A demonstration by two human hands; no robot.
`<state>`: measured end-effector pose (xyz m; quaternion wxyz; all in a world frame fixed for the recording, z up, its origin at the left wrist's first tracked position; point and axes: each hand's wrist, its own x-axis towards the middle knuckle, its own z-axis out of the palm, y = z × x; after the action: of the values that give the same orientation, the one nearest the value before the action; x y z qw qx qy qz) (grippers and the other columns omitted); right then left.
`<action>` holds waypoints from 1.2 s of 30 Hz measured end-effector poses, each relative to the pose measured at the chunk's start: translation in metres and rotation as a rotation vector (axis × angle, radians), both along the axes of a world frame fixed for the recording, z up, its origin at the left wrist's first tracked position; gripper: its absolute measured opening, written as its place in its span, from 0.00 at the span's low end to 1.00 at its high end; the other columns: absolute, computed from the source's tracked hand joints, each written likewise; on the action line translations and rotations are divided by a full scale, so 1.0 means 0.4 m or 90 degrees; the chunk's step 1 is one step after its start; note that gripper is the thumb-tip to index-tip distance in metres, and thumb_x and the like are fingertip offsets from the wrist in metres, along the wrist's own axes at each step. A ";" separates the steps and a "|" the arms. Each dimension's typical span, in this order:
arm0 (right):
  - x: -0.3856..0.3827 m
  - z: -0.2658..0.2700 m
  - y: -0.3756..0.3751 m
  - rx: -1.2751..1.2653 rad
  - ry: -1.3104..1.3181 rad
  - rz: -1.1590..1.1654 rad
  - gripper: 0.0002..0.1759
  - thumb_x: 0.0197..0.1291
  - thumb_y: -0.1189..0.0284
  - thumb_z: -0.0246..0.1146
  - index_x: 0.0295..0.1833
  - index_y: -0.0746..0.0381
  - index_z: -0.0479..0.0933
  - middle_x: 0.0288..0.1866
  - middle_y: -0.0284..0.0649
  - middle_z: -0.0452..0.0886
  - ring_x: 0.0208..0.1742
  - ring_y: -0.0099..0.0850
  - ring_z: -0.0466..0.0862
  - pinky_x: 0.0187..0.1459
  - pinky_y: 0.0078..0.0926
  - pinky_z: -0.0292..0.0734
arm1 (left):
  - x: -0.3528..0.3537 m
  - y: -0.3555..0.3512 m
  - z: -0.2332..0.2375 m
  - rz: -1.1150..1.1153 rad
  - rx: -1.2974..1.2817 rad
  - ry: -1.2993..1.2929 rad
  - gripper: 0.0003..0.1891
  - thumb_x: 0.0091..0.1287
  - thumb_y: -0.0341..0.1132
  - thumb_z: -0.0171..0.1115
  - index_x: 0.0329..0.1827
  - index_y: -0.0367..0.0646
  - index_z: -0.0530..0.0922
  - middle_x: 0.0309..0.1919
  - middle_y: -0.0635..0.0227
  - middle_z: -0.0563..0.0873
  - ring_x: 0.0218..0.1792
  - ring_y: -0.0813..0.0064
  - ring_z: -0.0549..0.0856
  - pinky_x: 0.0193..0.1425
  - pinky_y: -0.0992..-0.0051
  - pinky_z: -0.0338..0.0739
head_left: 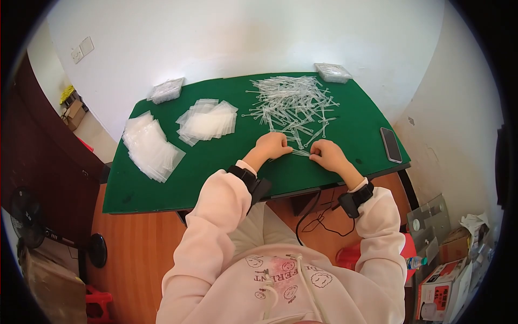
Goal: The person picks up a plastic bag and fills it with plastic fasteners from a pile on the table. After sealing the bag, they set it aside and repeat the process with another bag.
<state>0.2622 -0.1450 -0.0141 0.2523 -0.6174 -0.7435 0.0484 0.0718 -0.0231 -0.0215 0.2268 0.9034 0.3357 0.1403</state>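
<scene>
While the clear plastic sticks (294, 105) lie heaped within reach on the table (216, 162), left hand (272, 146) and right hand (326, 155) curl closed — pinching a few at the pile's near edge, zip bags (208, 121) stacked alongside.

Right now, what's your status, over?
Left hand, right hand curled on clear plastic sticks at near edge of pile. Clear bags left, phone right, both apart from hands.

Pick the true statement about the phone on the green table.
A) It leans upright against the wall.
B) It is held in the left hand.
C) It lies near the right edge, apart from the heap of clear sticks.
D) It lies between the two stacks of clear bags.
C: the phone lies flat by the right edge of the green table, clear of the heap of clear sticks.
</scene>
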 end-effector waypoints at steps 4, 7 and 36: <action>-0.055 0.015 0.000 0.139 0.025 0.004 0.11 0.43 0.73 0.67 0.33 0.62 0.75 0.24 0.38 0.73 0.27 0.33 0.75 0.31 0.28 0.71 | -0.015 0.066 -0.050 0.054 -0.140 -0.132 0.14 0.55 0.44 0.62 0.28 0.41 0.78 0.24 0.66 0.82 0.26 0.73 0.81 0.29 0.73 0.74; -0.189 0.046 -0.039 0.103 0.160 0.136 0.11 0.45 0.73 0.67 0.33 0.63 0.74 0.26 0.36 0.74 0.27 0.28 0.75 0.30 0.24 0.71 | -0.033 0.090 -0.046 0.110 -0.311 -0.272 0.14 0.57 0.44 0.61 0.27 0.40 0.78 0.22 0.68 0.80 0.23 0.76 0.79 0.26 0.75 0.73; -0.475 -0.013 -0.096 -0.484 1.002 0.132 0.21 0.56 0.55 0.60 0.39 0.65 0.71 0.21 0.37 0.75 0.15 0.23 0.74 0.14 0.17 0.67 | -0.046 0.028 0.025 -0.025 0.366 -0.100 0.08 0.55 0.38 0.57 0.25 0.44 0.77 0.25 0.66 0.80 0.30 0.62 0.80 0.34 0.65 0.73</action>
<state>0.0722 -0.1833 -0.0193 0.4633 -0.3768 -0.3398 0.7266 0.0535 -0.0121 -0.0116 -0.0108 0.9232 0.2462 0.2948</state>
